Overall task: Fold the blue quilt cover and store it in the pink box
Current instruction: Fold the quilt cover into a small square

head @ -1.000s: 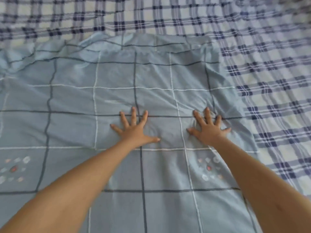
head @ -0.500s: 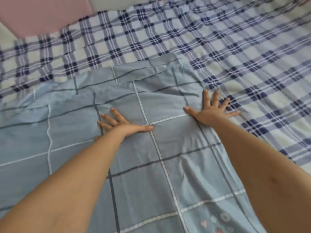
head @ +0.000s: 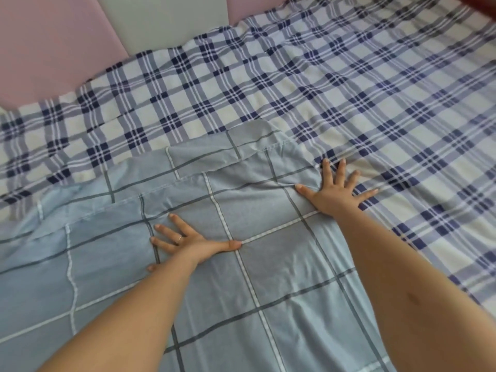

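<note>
The blue quilt cover (head: pixel 268 264) lies spread on the plaid sheet (head: pixel 349 89). The left hand (head: pixel 188 244), wearing a ring, presses flat on it, fingers splayed. The right hand (head: pixel 334 194), fingers wide, rests at its right edge, fingertips reaching the sheet. A pink surface (head: pixel 48 44) lies beyond

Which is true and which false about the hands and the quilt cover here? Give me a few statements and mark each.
1. The left hand lies flat on the cover. True.
2. The right hand grips a corner of the cover. False: its fingers are spread flat at the cover's right edge.
3. A ring shows on the left hand. True.
4. The cover lies on a plain white sheet. False: the sheet is plaid.
</note>
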